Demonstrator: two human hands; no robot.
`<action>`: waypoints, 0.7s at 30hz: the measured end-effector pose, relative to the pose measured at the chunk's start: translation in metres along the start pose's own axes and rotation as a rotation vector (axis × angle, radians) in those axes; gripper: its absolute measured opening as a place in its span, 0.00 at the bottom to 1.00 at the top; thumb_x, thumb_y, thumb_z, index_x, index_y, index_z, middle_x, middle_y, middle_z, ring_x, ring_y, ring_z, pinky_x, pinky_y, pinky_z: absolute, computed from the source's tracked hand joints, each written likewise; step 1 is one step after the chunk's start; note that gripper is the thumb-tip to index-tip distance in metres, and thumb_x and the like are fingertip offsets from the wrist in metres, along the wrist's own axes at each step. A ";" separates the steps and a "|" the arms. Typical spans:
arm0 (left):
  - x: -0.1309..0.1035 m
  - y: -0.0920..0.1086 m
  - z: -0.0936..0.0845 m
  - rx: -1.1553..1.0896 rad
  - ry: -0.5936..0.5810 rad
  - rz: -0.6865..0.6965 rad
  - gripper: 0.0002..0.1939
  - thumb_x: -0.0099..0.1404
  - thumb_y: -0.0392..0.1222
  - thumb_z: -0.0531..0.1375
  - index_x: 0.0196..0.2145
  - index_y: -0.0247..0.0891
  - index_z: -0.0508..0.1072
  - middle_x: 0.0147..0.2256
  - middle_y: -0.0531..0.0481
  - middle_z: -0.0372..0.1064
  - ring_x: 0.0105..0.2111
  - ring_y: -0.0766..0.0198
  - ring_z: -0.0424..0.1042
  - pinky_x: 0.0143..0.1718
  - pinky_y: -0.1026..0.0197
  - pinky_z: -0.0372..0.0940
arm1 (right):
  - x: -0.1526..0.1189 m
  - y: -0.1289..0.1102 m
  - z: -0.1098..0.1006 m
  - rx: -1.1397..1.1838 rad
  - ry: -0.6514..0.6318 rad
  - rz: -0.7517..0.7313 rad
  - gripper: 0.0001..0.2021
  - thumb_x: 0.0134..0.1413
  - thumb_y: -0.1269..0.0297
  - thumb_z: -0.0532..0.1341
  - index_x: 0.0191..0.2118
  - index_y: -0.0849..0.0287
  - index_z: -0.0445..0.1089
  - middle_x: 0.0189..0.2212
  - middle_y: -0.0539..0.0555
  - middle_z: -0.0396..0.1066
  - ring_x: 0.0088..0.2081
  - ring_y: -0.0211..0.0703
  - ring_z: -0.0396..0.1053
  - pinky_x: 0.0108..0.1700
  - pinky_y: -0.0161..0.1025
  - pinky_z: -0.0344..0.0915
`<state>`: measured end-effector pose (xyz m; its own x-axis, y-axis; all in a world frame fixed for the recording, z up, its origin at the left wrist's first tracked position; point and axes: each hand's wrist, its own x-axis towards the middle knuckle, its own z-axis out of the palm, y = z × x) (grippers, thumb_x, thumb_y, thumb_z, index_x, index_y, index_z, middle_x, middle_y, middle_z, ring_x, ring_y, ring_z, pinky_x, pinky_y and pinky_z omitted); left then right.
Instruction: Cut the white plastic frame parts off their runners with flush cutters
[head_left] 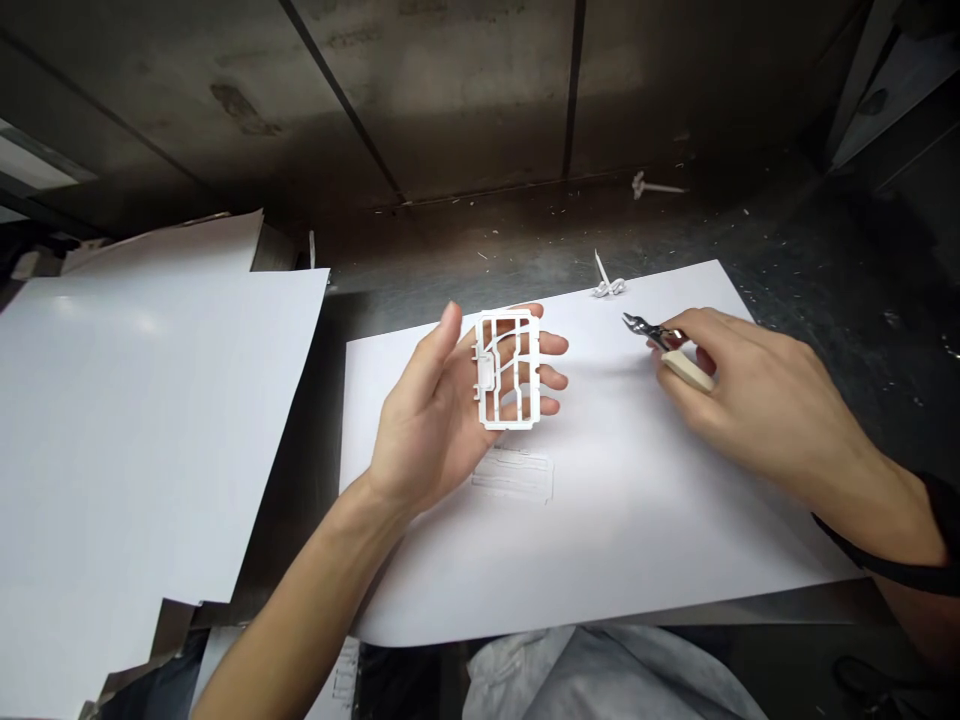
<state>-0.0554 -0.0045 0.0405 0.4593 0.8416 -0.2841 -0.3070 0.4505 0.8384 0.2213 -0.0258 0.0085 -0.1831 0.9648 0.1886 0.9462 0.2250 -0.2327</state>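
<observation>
A white plastic frame (491, 372) with slim inner bars rests across the fingers of my left hand (442, 410), palm up, thumb raised and fingers spread beneath it. My right hand (757, 400) is closed around flush cutters (686, 370) with pale handles, whose metal jaws point left, apart from the frame. Below my left hand, a similar thin white part (514, 475) lies on the white sheet (600, 550), faint against it.
Branched white plastic scraps lie at the sheet's far edge (609, 288) and farther back on the dark metal table (652, 187). Small white bits are scattered there. A stack of white sheets (150, 400) stands at left. Behind the table rises a metal panel (480, 90).
</observation>
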 end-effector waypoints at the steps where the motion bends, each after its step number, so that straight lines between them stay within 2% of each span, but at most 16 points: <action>1: 0.001 0.001 -0.003 0.037 -0.013 0.027 0.29 0.83 0.63 0.47 0.63 0.38 0.71 0.57 0.39 0.73 0.48 0.55 0.79 0.49 0.56 0.77 | 0.001 0.000 0.002 0.016 -0.048 0.033 0.08 0.67 0.67 0.59 0.48 0.55 0.71 0.43 0.55 0.77 0.40 0.56 0.73 0.40 0.47 0.62; 3: 0.001 0.005 -0.009 0.264 -0.052 0.091 0.25 0.80 0.60 0.57 0.62 0.39 0.70 0.54 0.42 0.75 0.44 0.58 0.77 0.46 0.59 0.75 | 0.002 0.001 0.008 0.035 -0.189 0.070 0.02 0.68 0.64 0.59 0.41 0.54 0.67 0.35 0.51 0.73 0.33 0.51 0.70 0.33 0.44 0.55; 6: -0.004 0.014 -0.017 0.843 -0.157 0.108 0.26 0.71 0.53 0.72 0.61 0.43 0.72 0.50 0.47 0.76 0.43 0.59 0.76 0.45 0.61 0.71 | 0.005 0.001 0.017 0.021 -0.355 0.070 0.06 0.73 0.62 0.57 0.40 0.55 0.65 0.36 0.52 0.73 0.33 0.51 0.69 0.32 0.43 0.53; 8: -0.011 0.017 -0.018 1.169 -0.216 0.027 0.25 0.69 0.51 0.74 0.59 0.45 0.75 0.52 0.49 0.76 0.47 0.56 0.76 0.48 0.60 0.69 | 0.007 0.001 0.020 0.010 -0.385 0.076 0.06 0.74 0.62 0.56 0.41 0.55 0.65 0.37 0.53 0.74 0.33 0.51 0.69 0.31 0.42 0.52; 11: -0.024 0.010 -0.013 1.504 -0.231 -0.071 0.23 0.69 0.44 0.74 0.58 0.46 0.75 0.54 0.50 0.74 0.50 0.52 0.76 0.48 0.58 0.67 | 0.008 0.001 0.020 0.039 -0.394 0.073 0.07 0.74 0.63 0.56 0.41 0.56 0.65 0.37 0.54 0.74 0.33 0.51 0.70 0.31 0.43 0.52; 15: -0.035 -0.006 -0.005 1.712 -0.235 -0.065 0.22 0.68 0.34 0.73 0.56 0.39 0.74 0.53 0.46 0.72 0.46 0.53 0.76 0.43 0.58 0.67 | 0.005 0.002 0.021 0.039 -0.384 0.068 0.07 0.75 0.62 0.54 0.41 0.55 0.63 0.38 0.54 0.74 0.35 0.52 0.71 0.31 0.42 0.52; 21: -0.041 -0.015 0.002 1.724 -0.161 -0.016 0.20 0.65 0.33 0.74 0.51 0.35 0.74 0.48 0.43 0.73 0.43 0.49 0.76 0.36 0.55 0.63 | 0.003 0.018 0.035 0.114 -0.394 0.032 0.11 0.74 0.56 0.53 0.37 0.52 0.61 0.36 0.59 0.75 0.32 0.59 0.73 0.30 0.48 0.59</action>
<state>-0.0680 -0.0465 0.0409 0.5578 0.7566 -0.3414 0.8212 -0.4433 0.3594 0.2283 -0.0145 -0.0280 -0.2632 0.9449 -0.1949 0.9214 0.1863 -0.3412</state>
